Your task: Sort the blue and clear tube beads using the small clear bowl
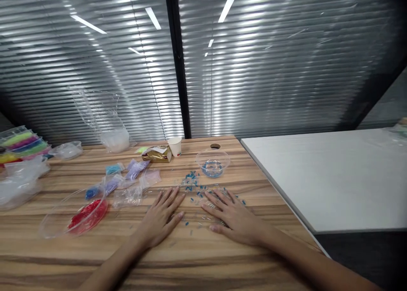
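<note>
Head view: the left hand (163,217) and the right hand (231,218) are spread palm-down over the table (190,267), with small blue pieces (190,179) scattered between them and towards twelve o'clock. More blue pieces are held in a clear bowl (225,165) beyond, at twelve o'clock; red contents (89,215) are seen at nine o'clock from the left hand.

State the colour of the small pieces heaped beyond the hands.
The pieces are mostly blue, clearest in the head view.
</note>
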Motion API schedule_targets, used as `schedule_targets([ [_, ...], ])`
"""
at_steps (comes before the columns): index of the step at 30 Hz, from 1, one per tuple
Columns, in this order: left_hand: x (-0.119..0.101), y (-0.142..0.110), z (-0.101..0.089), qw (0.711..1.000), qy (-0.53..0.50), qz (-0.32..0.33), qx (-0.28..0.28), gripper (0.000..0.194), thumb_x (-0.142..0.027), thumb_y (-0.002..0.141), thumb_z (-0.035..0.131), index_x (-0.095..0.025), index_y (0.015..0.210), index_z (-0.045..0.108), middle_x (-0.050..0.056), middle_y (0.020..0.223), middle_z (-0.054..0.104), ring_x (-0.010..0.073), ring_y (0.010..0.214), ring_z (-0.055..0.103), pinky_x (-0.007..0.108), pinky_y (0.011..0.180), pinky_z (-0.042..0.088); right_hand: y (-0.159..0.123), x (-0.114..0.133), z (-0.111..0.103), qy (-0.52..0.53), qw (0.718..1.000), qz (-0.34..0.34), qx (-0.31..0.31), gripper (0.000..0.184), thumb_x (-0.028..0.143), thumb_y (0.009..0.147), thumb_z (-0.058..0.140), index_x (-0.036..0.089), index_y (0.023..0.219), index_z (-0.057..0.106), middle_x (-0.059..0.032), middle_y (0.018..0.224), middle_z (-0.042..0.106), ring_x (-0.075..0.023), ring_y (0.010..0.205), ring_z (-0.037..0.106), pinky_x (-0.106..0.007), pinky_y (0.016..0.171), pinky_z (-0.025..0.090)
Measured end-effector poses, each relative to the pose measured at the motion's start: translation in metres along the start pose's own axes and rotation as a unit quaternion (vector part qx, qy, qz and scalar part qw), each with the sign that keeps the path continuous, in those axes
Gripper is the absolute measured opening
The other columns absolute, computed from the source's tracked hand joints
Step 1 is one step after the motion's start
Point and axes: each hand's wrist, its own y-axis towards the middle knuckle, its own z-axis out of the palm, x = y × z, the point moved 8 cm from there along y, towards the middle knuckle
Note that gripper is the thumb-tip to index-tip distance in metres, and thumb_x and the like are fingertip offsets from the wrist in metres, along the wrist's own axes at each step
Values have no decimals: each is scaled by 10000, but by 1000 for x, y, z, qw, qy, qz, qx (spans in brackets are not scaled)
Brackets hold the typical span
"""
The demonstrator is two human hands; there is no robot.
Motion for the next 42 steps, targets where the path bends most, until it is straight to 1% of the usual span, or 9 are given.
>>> schedule_targets([
  [6, 7, 4, 4, 1000, 4, -24, 10, 503, -428, 972, 310, -273, 1443, 226, 49, 1511, 165, 272, 1390, 135, 531, 1108, 166, -3, -27, -2, -46, 993, 98, -45, 541, 568, 933, 270, 318, 1412, 304, -98, 1485, 254, -351, 1356, 225, -627, 1047, 160],
  [9, 2, 7, -3, 1000, -6, -18, -3, 488, -385, 985, 288, -275, 1450, 193, 37, 1507, 187, 249, 1394, 127, 540, 1115, 123, -4, -24, -5, -63, 992, 83, -72, 515, 550, 933, 304, 334, 1400, 326, -88, 1480, 273, -355, 1345, 249, -633, 1048, 141],
  [15, -35, 11, -11, 992, -45, 113, 39, 534, -345, 986, 302, -291, 1463, 67, 19, 1509, 167, 201, 1388, 171, 513, 1130, 5, -3, -26, -18, -66, 991, 79, -84, 539, 567, 925, 303, 329, 1409, 306, -82, 1464, 316, -356, 1338, 262, -620, 1037, 191],
  [20, -41, 12, -12, 987, -68, 137, 40, 579, -363, 976, 339, -292, 1463, 34, 32, 1491, 225, 207, 1364, 246, 513, 1128, -17, 0, -34, -25, -65, 987, 111, -98, 480, 458, 961, 307, 255, 1394, 356, -110, 1438, 359, -318, 1329, 293, -562, 1040, 246],
  [24, -45, 11, -13, 986, -53, 156, 30, 588, -354, 973, 353, -269, 1467, 45, 51, 1481, 249, 215, 1359, 257, 518, 1129, -10, 8, -15, -19, -28, 993, 60, -97, 488, 461, 965, 292, 202, 1366, 393, -94, 1405, 417, -256, 1321, 320, -512, 1090, 198],
  [29, -58, 10, -14, 979, -28, 203, 15, 584, -331, 970, 369, -248, 1468, 76, 67, 1460, 300, 219, 1344, 292, 504, 1142, 75, 18, 5, -13, -2, 994, 22, -109, 478, 419, 969, 299, 149, 1351, 398, -106, 1392, 433, -212, 1324, 321, -453, 1113, 187],
  [35, -63, 5, -16, 973, -28, 229, -30, 585, -261, 970, 367, -256, 1469, 64, 63, 1410, 401, 208, 1293, 391, 449, 1127, 236, 27, 3, -17, -23, 994, 3, -107, 528, 453, 960, 303, 139, 1382, 344, -120, 1406, 410, -233, 1327, 311, -462, 1090, 222],
  [39, -53, 5, -15, 981, -47, 186, -42, 594, -261, 969, 364, -293, 1467, 42, 38, 1374, 463, 204, 1238, 465, 410, 1069, 353, 28, 4, -21, -21, 993, -24, -110, 515, 429, 968, 287, 139, 1392, 326, -118, 1414, 397, -232, 1315, 328, -472, 1091, 210],
  [42, -43, 3, -17, 990, -46, 122, -62, 647, -325, 951, 409, -292, 1467, 22, 53, 1384, 449, 240, 1271, 421, 410, 1044, 378, 26, 8, -19, -14, 994, -34, -100, 534, 455, 958, 308, 131, 1381, 346, -115, 1417, 394, -237, 1324, 314, -472, 1101, 196],
])
